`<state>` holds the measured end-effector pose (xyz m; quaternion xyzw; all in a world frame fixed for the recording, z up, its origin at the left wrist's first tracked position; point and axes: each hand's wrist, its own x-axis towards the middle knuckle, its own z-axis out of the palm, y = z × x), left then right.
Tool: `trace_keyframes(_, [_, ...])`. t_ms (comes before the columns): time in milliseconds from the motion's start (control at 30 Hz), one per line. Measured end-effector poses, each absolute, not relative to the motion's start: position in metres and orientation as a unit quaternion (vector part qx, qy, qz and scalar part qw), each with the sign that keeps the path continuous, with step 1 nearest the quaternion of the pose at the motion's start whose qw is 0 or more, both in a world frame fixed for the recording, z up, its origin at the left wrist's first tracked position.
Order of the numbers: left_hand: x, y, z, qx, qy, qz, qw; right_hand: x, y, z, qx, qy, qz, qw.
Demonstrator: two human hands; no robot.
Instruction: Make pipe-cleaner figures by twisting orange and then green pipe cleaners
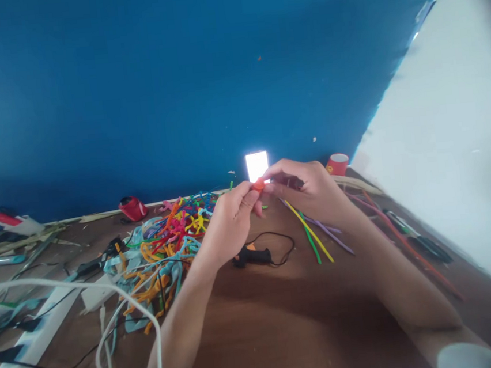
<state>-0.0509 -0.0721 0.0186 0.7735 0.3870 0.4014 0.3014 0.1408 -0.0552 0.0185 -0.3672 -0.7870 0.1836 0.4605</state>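
Observation:
My left hand (233,217) and my right hand (306,181) meet in front of me above the table. Both are closed, fingertips pinching a small orange piece (258,184) between them; its exact shape is too small to make out. Below them lies a black glue gun (252,255) with a looped cord. Loose pipe cleaners rest under my right hand: a yellow pipe cleaner (315,238), a green pipe cleaner (310,240) and a purple pipe cleaner (335,236). Just behind my fingers a bright white screen or lamp (257,164) glows.
Left of my hands spreads a tangled heap of coloured pipe cleaners (180,225). A white cable (149,315) loops up near my left forearm, beside a power strip (39,348). Red containers (132,209) stand along the blue wall (153,88). Dark-handled tools (419,236) lie far right.

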Motion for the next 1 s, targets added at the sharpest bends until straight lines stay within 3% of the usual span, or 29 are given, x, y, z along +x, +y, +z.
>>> trace_keyframes(200, [-0.063,-0.064,0.022,0.715,0.288,0.322,0.550,0.144,-0.053,0.021,-0.293,-0.816,0.269,0.420])
trace_keyframes(333, [-0.066,-0.058,0.020,0.712,0.281,0.316,0.560,0.143,-0.054,0.021,-0.290,-0.821,0.258,0.419])
trace_keyframes(467, [-0.060,-0.060,0.019,0.758,0.337,0.373,0.416,0.139,-0.053,0.017,-0.321,-0.793,0.244,0.457])
trace_keyframes(600, [-0.054,-0.059,0.011,0.797,0.372,0.459,0.128,0.136,-0.053,0.015,-0.342,-0.772,0.251,0.473])
trace_keyframes(733, [-0.051,-0.056,-0.001,0.809,0.337,0.465,-0.127,0.133,-0.056,0.014,-0.337,-0.749,0.263,0.507])
trace_keyframes(867, [-0.050,-0.054,-0.008,0.797,0.318,0.467,-0.216,0.127,-0.060,0.015,-0.318,-0.740,0.303,0.509])
trace_keyframes(1000, [-0.049,-0.053,-0.007,0.775,0.342,0.499,-0.184,0.123,-0.061,0.012,-0.298,-0.727,0.358,0.505])
